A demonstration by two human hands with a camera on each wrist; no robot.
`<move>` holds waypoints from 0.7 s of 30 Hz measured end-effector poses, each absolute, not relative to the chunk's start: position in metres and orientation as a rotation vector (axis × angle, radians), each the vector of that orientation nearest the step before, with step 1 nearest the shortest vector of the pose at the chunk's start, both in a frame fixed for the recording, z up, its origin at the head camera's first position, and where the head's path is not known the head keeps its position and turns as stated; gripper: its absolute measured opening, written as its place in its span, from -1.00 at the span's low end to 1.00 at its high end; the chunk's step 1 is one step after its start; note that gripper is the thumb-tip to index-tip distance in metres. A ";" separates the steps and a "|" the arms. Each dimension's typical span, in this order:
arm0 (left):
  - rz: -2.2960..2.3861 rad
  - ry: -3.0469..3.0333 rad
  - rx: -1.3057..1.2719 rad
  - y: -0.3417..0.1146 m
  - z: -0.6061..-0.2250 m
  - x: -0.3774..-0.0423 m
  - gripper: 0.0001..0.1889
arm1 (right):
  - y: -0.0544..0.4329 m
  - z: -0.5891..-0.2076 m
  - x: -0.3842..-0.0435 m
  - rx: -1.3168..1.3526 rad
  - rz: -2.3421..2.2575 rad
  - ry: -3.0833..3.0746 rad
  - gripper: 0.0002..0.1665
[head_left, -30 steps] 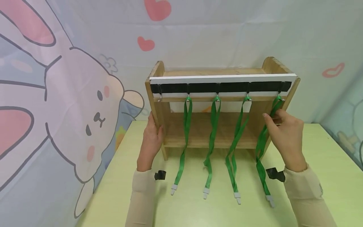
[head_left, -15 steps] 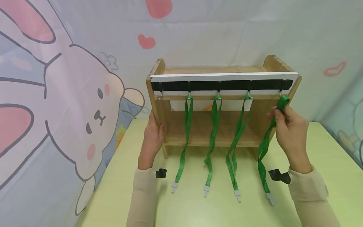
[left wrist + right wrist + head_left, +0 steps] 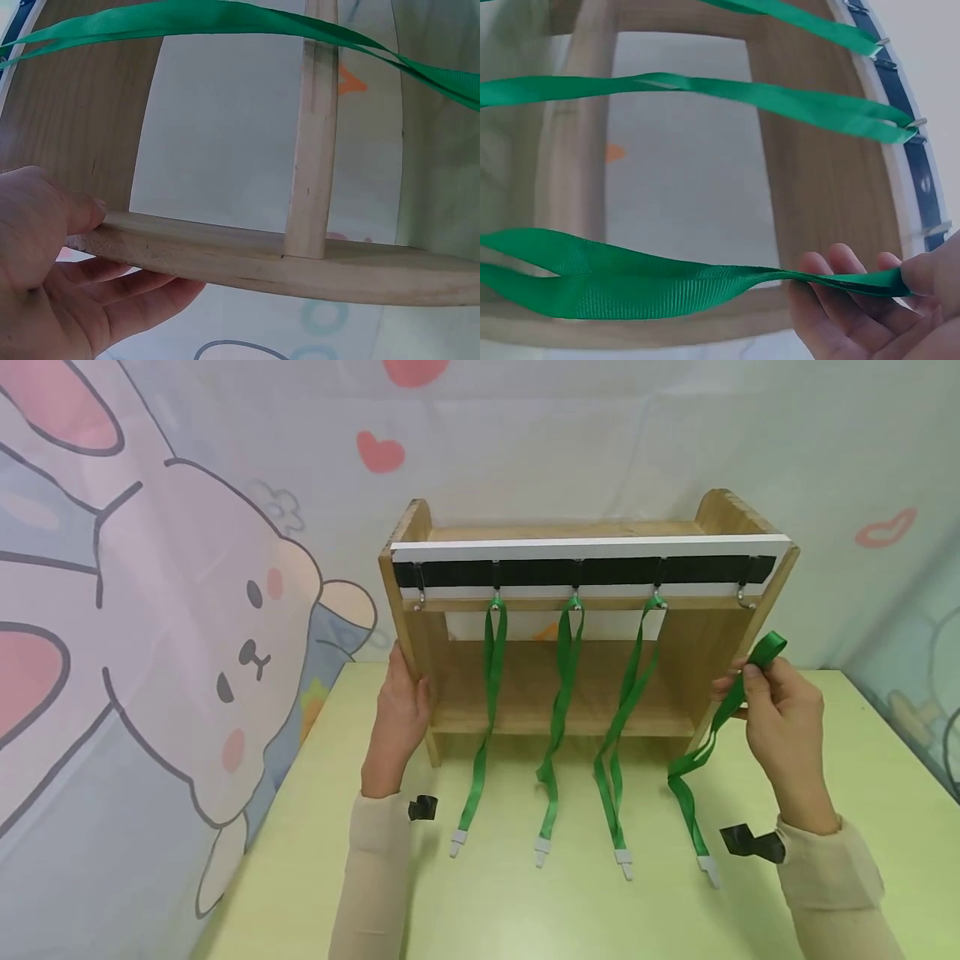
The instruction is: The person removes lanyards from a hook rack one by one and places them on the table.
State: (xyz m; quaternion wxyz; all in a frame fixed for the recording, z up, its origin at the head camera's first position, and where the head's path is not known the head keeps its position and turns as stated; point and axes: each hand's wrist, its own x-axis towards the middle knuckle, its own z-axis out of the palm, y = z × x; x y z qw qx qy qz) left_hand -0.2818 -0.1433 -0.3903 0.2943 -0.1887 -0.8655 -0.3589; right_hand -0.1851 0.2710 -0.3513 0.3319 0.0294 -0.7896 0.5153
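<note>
My right hand (image 3: 783,710) pinches a green lanyard (image 3: 726,714) near its looped top, below and right of the bare rightmost hook (image 3: 745,598). The lanyard's white clip (image 3: 708,871) hangs low over the table. In the right wrist view, thumb and fingers grip the folded green strap (image 3: 652,289). My left hand (image 3: 400,714) holds the left side panel of a small wooden shelf (image 3: 562,718), thumb on the inner side and fingers behind, as the left wrist view shows around the panel's edge (image 3: 225,259). Three more lanyards (image 3: 492,668) hang from the middle hooks.
A white strip with a black band (image 3: 540,572) runs along the shelf's upper front and carries the hooks. The leftmost hook (image 3: 419,600) is bare. The shelf stands on a pale green table (image 3: 525,910), with a cartoon-printed cloth (image 3: 600,443) behind.
The right hand has taken the rightmost lanyard's loop off its hook and drawn it down and right. The left hand stays on the shelf's side; the view has shifted slightly.
</note>
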 end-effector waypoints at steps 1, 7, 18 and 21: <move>-0.959 -2.308 -0.498 -0.143 -0.390 -0.282 -0.39 | 0.274 -0.354 -0.184 0.064 1.350 -2.074 -0.71; -0.974 -2.314 -0.485 -0.142 -0.389 -0.282 -0.39 | 0.287 -0.368 -0.172 0.041 1.392 -2.121 -0.77; -1.008 -2.340 -0.461 -0.142 -0.389 -0.282 -0.37 | 0.293 -0.392 -0.150 0.062 1.488 -2.176 -0.78; -1.025 -2.359 -0.454 -0.142 -0.388 -0.280 -0.36 | 0.294 -0.399 -0.145 0.088 1.508 -2.194 -0.78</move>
